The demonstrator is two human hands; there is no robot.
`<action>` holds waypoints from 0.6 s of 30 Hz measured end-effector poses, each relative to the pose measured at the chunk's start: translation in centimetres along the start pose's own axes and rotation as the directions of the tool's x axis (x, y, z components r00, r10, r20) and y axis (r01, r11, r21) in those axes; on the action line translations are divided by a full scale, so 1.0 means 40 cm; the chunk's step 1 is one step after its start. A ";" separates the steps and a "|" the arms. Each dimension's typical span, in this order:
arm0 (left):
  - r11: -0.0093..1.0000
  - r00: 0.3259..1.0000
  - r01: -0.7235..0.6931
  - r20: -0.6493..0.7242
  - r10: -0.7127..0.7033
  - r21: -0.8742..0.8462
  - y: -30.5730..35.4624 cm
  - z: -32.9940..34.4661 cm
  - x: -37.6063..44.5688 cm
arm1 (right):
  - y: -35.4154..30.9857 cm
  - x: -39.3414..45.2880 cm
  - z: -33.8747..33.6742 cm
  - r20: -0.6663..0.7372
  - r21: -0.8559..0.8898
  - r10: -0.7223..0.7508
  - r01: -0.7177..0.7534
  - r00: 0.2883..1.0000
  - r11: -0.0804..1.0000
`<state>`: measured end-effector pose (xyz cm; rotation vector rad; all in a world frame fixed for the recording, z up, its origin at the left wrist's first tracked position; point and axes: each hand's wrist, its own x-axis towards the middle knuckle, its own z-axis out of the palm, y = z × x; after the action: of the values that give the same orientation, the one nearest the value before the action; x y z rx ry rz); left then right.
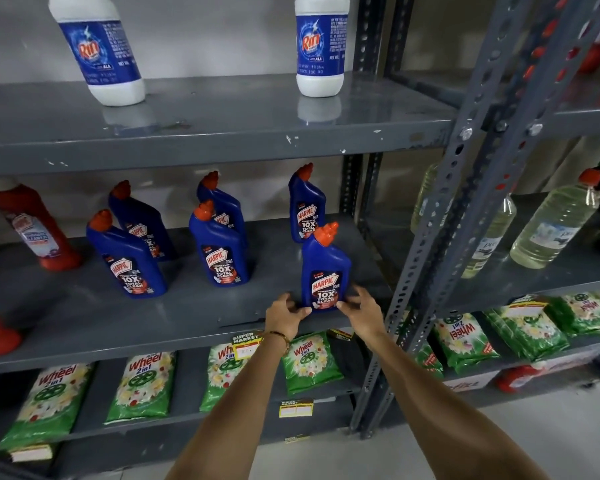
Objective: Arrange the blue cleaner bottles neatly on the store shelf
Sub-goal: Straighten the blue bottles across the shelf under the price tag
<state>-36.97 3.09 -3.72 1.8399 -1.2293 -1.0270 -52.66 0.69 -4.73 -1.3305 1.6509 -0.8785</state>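
Note:
Several blue Harpic cleaner bottles with orange caps stand on the middle grey shelf (84, 317). The nearest bottle (324, 268) stands upright at the shelf's front right. My left hand (284, 315) touches its lower left corner and my right hand (361, 311) its lower right corner, fingertips on the base from both sides. Another bottle (306, 204) stands behind it. A front bottle (219, 245) and one behind it (222, 206) stand in the middle. Two more stand at the left, the front one (127, 256) and the one behind it (142, 220).
A red cleaner bottle (35, 226) stands at the far left of the same shelf. Two white Rin bottles (321, 46) stand on the shelf above. Green Wheel detergent packs (142, 386) lie below. A slotted metal upright (440, 216) and clear oil bottles (555, 223) are to the right.

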 end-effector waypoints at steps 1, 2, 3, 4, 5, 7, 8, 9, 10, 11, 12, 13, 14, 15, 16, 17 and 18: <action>1.000 1.000 0.004 -0.006 -0.004 -0.009 -0.006 -0.016 0.001 | 0.000 -0.008 0.007 -0.032 0.020 0.012 -0.011 0.999 1.000; 1.000 1.000 0.004 -0.014 -0.004 -0.016 -0.014 -0.035 0.003 | 0.000 -0.016 0.015 -0.062 0.039 0.024 -0.021 0.998 0.999; 1.000 1.000 0.007 -0.024 -0.007 -0.018 -0.023 -0.054 0.006 | -0.001 -0.024 0.022 -0.088 0.056 0.034 -0.030 0.996 0.998; 1.000 0.999 0.011 -0.031 -0.012 -0.017 -0.031 -0.077 0.010 | -0.003 -0.033 0.029 -0.116 0.069 0.043 -0.035 0.992 0.997; 1.000 0.999 0.014 -0.036 -0.015 -0.018 -0.038 -0.095 0.013 | -0.003 -0.039 0.032 -0.147 0.076 0.053 -0.042 0.988 0.996; 1.000 0.999 0.007 -0.037 -0.007 -0.011 -0.067 -0.148 0.018 | -0.009 -0.064 0.057 -0.224 0.093 0.081 -0.062 0.971 0.994; 1.000 0.999 -0.001 -0.037 0.001 0.002 -0.083 -0.175 0.019 | -0.013 -0.076 0.070 -0.264 0.105 0.100 -0.074 0.959 0.992; 1.000 0.999 -0.006 -0.037 0.006 0.017 -0.103 -0.208 0.022 | -0.021 -0.093 0.090 -0.303 0.123 0.120 -0.086 0.945 0.989; 0.999 0.999 -0.007 -0.037 0.008 0.033 -0.119 -0.239 0.024 | -0.027 -0.109 0.109 -0.337 0.144 0.139 -0.095 0.931 0.985; 0.999 0.999 -0.005 -0.042 0.007 0.049 -0.131 -0.260 0.027 | -0.032 -0.119 0.120 -0.353 0.161 0.154 -0.102 0.923 0.982; 0.998 0.999 -0.005 -0.038 0.007 0.070 -0.149 -0.292 0.028 | -0.040 -0.137 0.144 -0.363 0.177 0.168 -0.109 0.916 0.978; 0.996 0.999 -0.010 -0.033 0.013 0.091 -0.164 -0.321 0.031 | -0.049 -0.153 0.168 -0.368 0.184 0.173 -0.111 0.913 0.977; 0.994 0.999 -0.012 -0.028 0.015 0.105 -0.179 -0.347 0.034 | -0.058 -0.166 0.192 -0.368 0.178 0.163 -0.103 0.915 0.979; 0.994 1.000 -0.011 -0.027 0.014 0.108 -0.192 -0.371 0.037 | -0.069 -0.180 0.217 -0.363 0.162 0.143 -0.089 0.921 0.983; 0.995 1.000 -0.006 -0.027 0.008 0.098 -0.203 -0.393 0.039 | -0.080 -0.192 0.242 -0.352 0.147 0.123 -0.075 0.928 0.986; 0.996 1.000 -0.004 -0.028 0.007 0.086 -0.213 -0.414 0.041 | -0.093 -0.202 0.268 -0.337 0.138 0.109 -0.065 0.935 0.988; 0.997 1.000 -0.004 -0.027 0.006 0.075 -0.221 -0.431 0.044 | -0.107 -0.208 0.291 -0.315 0.124 0.092 -0.055 0.944 0.991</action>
<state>-17.76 6.16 -3.96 1.9003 -1.2714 -0.9615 -39.49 7.73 -4.37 -1.0817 1.8529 -1.1741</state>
